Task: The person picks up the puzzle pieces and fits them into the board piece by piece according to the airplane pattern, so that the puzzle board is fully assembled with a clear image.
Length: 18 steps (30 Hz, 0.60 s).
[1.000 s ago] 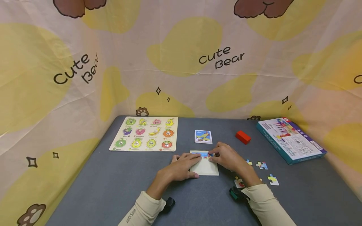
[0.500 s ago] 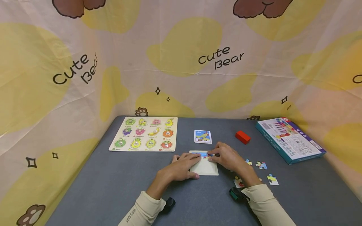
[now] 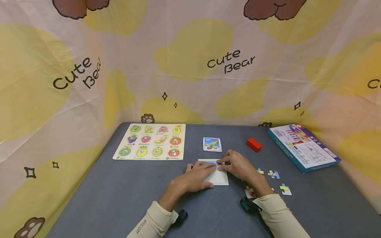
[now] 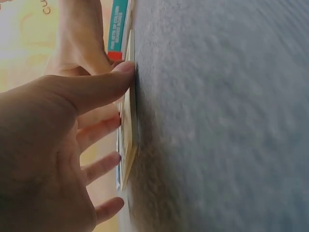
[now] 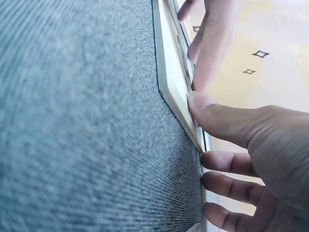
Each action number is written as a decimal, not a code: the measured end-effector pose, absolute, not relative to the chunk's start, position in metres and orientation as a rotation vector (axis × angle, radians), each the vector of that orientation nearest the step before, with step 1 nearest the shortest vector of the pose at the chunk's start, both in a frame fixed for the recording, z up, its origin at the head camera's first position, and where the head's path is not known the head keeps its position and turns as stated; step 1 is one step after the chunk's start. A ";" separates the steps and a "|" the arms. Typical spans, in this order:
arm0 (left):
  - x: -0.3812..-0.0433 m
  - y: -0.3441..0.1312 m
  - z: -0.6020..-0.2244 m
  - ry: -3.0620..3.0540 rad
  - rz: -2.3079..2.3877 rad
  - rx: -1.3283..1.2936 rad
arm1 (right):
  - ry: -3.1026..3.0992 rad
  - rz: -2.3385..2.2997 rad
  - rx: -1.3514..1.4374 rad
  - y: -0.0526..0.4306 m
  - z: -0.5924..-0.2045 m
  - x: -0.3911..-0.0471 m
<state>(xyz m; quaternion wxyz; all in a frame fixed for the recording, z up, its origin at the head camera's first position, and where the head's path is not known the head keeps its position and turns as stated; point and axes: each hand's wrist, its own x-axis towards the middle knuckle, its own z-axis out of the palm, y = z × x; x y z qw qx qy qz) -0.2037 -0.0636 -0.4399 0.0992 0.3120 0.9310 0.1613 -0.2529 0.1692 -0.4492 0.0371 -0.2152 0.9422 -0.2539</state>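
A small cream puzzle tray (image 3: 218, 179) lies on the grey table, with a strip of blue picture pieces (image 3: 211, 162) along its far edge. My left hand (image 3: 194, 178) reaches over its left side, straight fingers pressing on the strip. In the left wrist view, the left thumb (image 4: 104, 89) touches the tray's near edge. At the strip's right end, the thumb and index finger of my right hand (image 3: 239, 167) pinch a small puzzle piece (image 3: 218, 166), mostly covered by fingers. An airplane picture card (image 3: 212, 144) lies just beyond the tray.
Several loose puzzle pieces (image 3: 273, 174) are scattered right of the tray, some partly under the right forearm. A red block (image 3: 254, 144) and a teal-edged box (image 3: 306, 150) stand at the back right. A fruit picture board (image 3: 151, 145) lies at the back left.
My left hand has slid a little to the right, its fingertips now nearer the right hand's and covering more of the strip. The right hand stays at the same spot on the tray.
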 end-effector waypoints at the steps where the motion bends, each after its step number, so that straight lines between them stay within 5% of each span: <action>1: -0.204 -0.062 -0.440 2.758 0.467 0.932 | 2.890 -0.783 -0.663 0.169 -0.449 -0.253; 18: -0.205 -0.051 -0.434 2.790 0.277 0.870 | 2.792 -0.846 -0.845 0.197 -0.444 -0.250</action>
